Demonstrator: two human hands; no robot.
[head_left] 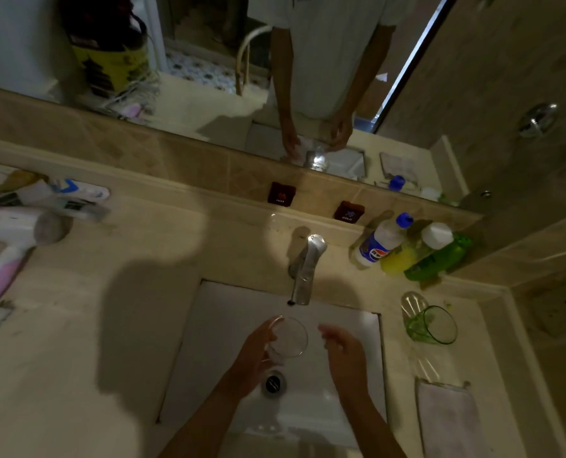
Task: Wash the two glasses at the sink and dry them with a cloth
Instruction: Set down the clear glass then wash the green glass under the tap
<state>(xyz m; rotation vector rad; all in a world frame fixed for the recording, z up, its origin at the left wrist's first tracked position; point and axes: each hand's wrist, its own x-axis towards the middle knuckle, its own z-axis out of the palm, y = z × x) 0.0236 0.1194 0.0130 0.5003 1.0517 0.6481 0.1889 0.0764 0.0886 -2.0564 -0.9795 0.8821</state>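
One clear glass [287, 338], seemingly mouth-up, gripped by left fingers [264, 335]; right fingers [332, 335] loose, empty.

Clear glass [288, 337]: over the sink [347, 328] basin, below the faucet spout, tilted, mouth facing the camera. Green glass [432, 325]: on the counter just right of the sink, on its side, mouth toward the camera. Pale cloth [448, 421]: flat on the counter, right of the sink.

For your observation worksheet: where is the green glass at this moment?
In the head view, the green glass stands on the counter to the right of the sink, in front of the bottles and behind the folded cloth, untouched by either hand.
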